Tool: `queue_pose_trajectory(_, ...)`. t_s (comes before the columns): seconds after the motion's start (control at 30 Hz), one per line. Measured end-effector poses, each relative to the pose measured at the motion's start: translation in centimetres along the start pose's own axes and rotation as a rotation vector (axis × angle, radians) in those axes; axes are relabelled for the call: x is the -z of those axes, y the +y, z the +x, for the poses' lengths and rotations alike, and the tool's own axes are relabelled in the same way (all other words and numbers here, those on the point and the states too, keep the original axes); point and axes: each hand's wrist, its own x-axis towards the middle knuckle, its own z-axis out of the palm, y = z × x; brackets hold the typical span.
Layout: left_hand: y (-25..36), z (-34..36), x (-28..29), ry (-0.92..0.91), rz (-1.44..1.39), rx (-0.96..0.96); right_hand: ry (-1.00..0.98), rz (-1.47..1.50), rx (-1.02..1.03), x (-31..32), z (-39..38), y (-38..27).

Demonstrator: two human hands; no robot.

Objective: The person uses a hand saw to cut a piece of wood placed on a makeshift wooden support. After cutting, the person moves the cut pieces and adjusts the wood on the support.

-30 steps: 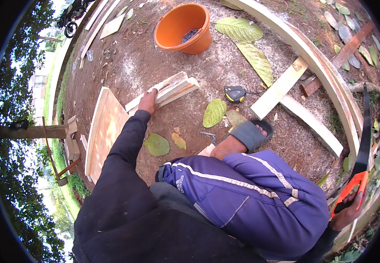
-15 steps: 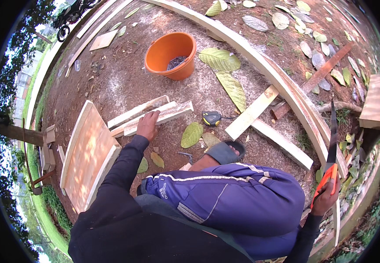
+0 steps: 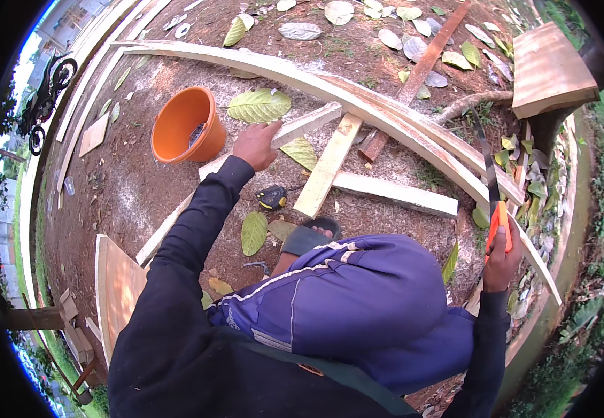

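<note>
My left hand is closed on a short pale timber strip, holding it out toward the long curved beams. My right hand grips the orange handle of a handsaw, its blade pointing away from me beside the beams' right end. Below the held strip, a black-and-yellow tape measure rests on the dirt, near a short board lying crosswise over another piece. A pale panel stands at my lower left.
An orange bucket with small contents sits beyond my left arm. A wooden block on a dark support is at upper right, near a rusty strip and branch. A motorcycle is at far left. Large leaves lie scattered about.
My left hand has picked up one strip from the pile and carried it forward and right. The view has shifted, bringing more of the beams and the block into sight. The saw stays in my right hand.
</note>
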Motion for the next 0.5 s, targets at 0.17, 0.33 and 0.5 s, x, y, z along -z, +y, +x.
queue_pose_trajectory(0.17, 3.8, 1.5, -0.2, -0.115, -0.037, -0.074, 0.027, -0.034, -0.041, 0.5, 0.0, 0.2)
queue_pose_trajectory(0.33, 2.8, 0.2, -1.9, 0.095, 0.176, -0.140, 0.025, -0.065, -0.008, -0.3, 0.2, 0.1)
queue_pose_trajectory(0.5, 5.0, -2.9, -0.2, 0.123, -0.006, 0.026, -0.013, -0.086, -0.009, -0.1, 0.4, -0.5)
